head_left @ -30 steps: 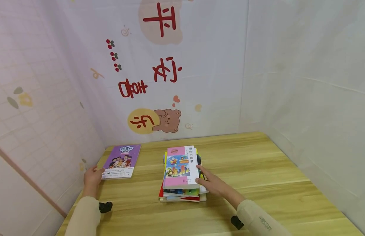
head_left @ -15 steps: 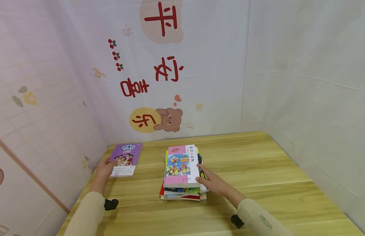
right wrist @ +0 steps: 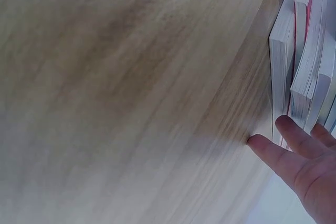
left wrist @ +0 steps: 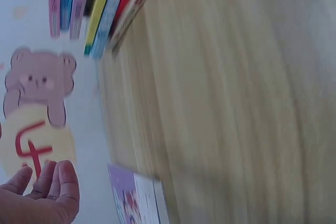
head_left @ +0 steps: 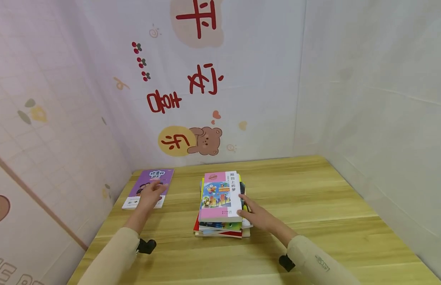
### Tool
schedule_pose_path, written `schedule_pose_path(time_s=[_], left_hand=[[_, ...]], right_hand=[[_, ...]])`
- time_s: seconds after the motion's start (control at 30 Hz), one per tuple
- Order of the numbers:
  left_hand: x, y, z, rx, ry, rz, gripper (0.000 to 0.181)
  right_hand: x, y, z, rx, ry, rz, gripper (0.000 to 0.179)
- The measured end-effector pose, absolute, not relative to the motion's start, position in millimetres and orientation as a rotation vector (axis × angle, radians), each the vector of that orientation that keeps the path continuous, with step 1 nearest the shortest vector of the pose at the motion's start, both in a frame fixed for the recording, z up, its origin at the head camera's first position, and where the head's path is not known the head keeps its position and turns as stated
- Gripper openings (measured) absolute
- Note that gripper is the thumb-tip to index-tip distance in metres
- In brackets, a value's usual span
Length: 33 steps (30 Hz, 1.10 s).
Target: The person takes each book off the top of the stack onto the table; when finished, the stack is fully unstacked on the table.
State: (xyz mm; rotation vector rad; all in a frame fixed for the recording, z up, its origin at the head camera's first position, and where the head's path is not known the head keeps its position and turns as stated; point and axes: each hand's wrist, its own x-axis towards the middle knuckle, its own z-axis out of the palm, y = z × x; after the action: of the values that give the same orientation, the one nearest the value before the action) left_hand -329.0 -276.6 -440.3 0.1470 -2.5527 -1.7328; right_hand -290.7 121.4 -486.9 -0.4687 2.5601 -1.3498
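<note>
A stack of several books stands at the table's middle, topped by a pink and white book (head_left: 220, 196) with a city picture on its cover. My right hand (head_left: 259, 215) rests at the stack's right side, fingers extended along the page edges. In the right wrist view its fingers (right wrist: 299, 153) lie beside the lower books (right wrist: 286, 61). A purple and white book (head_left: 138, 188) lies flat at the far left. My left hand (head_left: 149, 198) hovers over that book's right part, fingers loosely bent and holding nothing. The left wrist view shows this hand (left wrist: 47, 195) apart from the purple book (left wrist: 126, 198).
The wooden table (head_left: 313, 206) meets a printed back curtain (head_left: 256, 99) at its far edge. A pale side curtain (head_left: 391, 150) borders the right, and a patterned one (head_left: 56, 150) borders the left. Dark wrist mounts (head_left: 146, 246) project under the sleeves.
My left hand has moved right, from the purple book's left edge to over its right part. The purple book lies in place. My right hand stays beside the stack.
</note>
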Motion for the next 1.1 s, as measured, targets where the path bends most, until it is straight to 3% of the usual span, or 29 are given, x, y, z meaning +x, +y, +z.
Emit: schedule_pose_path(time_s=[0.6,1.1], left_hand=[[-288.5,-187.5,-454.6,0.137,-2.42,-1.866,0.056],[-266.1,-163.1,-475.7,0.135,-2.505,-1.896,0.064]], right_hand=[[-291.7,122.5,-486.9,-0.458,2.516,-1.411,0.073],[-287.1,124.0,-486.1,-0.476,2.504,-1.458,0.066]])
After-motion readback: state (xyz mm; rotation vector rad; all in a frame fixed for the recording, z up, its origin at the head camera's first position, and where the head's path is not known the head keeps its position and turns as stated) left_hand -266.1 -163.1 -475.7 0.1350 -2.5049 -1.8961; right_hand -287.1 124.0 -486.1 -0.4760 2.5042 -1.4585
